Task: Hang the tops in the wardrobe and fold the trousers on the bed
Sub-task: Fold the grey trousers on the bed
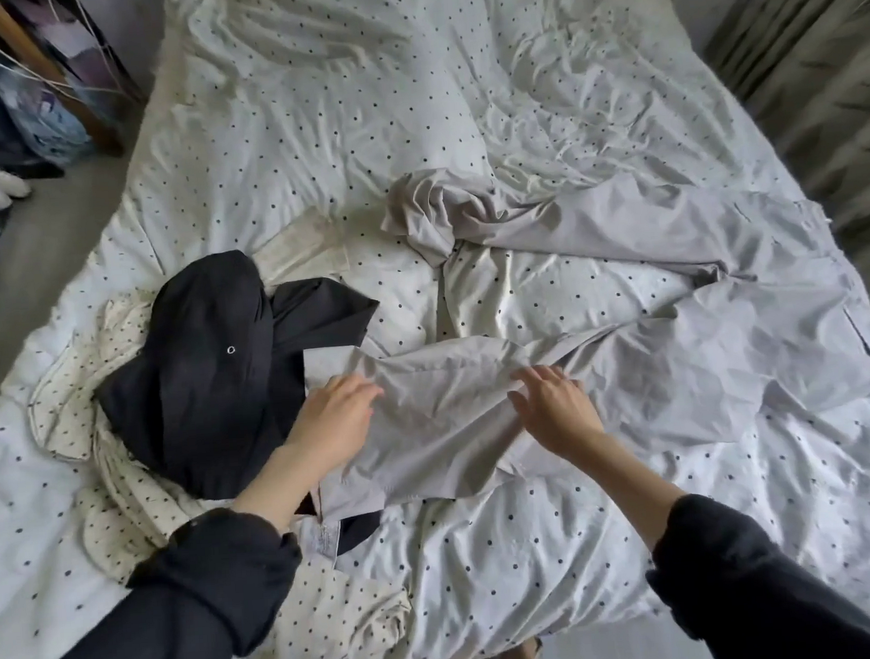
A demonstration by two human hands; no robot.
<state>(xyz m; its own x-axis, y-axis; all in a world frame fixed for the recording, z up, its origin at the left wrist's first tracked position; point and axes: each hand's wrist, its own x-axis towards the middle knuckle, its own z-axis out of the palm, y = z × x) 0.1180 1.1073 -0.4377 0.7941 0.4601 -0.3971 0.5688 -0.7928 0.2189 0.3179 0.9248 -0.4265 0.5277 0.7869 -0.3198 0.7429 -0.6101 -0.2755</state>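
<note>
left hand (333, 418) flat, fingers straight, pressed on trousers (631, 367) leg hem | right hand (557, 408) flat, spread on same leg | grey trousers lay on bed (306, 132), long axis left-right, waist right | black top (204, 371) touched hem

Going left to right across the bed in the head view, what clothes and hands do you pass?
Cream dotted garment → black garment → left hand → right hand → the grey trousers' waist end at the far right.
</note>
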